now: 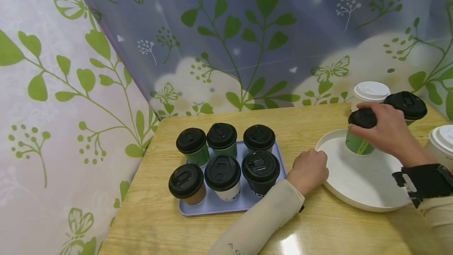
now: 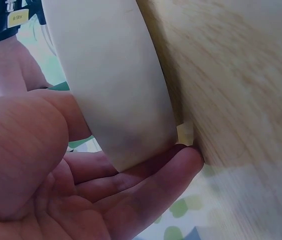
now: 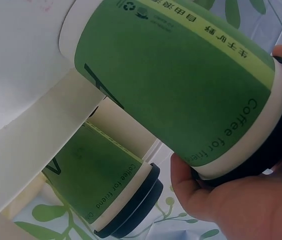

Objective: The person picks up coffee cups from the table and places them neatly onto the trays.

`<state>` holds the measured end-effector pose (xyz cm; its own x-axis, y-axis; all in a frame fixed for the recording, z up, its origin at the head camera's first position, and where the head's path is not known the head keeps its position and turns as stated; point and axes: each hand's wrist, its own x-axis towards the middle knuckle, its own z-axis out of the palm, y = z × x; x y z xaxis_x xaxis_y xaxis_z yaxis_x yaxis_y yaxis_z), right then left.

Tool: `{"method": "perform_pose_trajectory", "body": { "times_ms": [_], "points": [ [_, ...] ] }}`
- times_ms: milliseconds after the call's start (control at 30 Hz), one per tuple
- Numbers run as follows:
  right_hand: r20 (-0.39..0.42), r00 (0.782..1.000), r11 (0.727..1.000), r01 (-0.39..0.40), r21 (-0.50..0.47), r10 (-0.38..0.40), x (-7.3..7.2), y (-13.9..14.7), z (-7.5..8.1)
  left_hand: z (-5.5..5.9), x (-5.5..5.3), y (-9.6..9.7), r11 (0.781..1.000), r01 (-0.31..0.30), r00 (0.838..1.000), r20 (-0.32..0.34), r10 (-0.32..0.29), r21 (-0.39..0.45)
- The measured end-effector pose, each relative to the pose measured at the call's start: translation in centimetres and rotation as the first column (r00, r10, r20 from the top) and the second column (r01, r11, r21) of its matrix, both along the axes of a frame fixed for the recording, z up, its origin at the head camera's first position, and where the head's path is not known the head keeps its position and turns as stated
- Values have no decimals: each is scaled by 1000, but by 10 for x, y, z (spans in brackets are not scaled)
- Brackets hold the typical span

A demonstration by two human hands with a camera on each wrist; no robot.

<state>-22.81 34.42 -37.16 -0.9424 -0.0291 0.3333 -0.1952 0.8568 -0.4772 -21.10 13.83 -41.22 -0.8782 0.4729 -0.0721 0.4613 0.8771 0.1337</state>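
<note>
My right hand (image 1: pixel 391 133) grips a green paper coffee cup (image 1: pixel 355 141) by its black lid, with the thumb and fingers round the lid's edge. The cup is upright at the back of a round white tray (image 1: pixel 368 182); in the right wrist view the base of the green cup (image 3: pixel 176 75) meets the white surface. At the tray's left edge is my left hand (image 1: pixel 309 171). In the left wrist view, its thumb and fingers hold the tray's wall (image 2: pixel 116 85) from both sides, some fingertips beneath it, close to the wooden tabletop.
A purple tray (image 1: pixel 212 207) on the left bears several black-lidded cups in two rows. Behind my right hand stand another green cup (image 3: pixel 98 172) with a black lid and a white-lidded cup (image 1: pixel 371 89). A second white-lidded cup (image 1: pixel 442 141) is at the right edge. Patterned cloth backs the table.
</note>
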Motion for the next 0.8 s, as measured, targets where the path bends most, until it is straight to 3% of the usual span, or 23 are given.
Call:
{"method": "perform_pose_trajectory", "body": {
  "times_ms": [567,800],
  "points": [
    [14,1000,1000,25,14,-25,-4,5,0,0,0,1,1000,-8,1000,4,8,2],
    [58,998,999,34,16,-35,-4,6,0,0,0,0,1000,-1,1000,-5,1,6]
  ]
}}
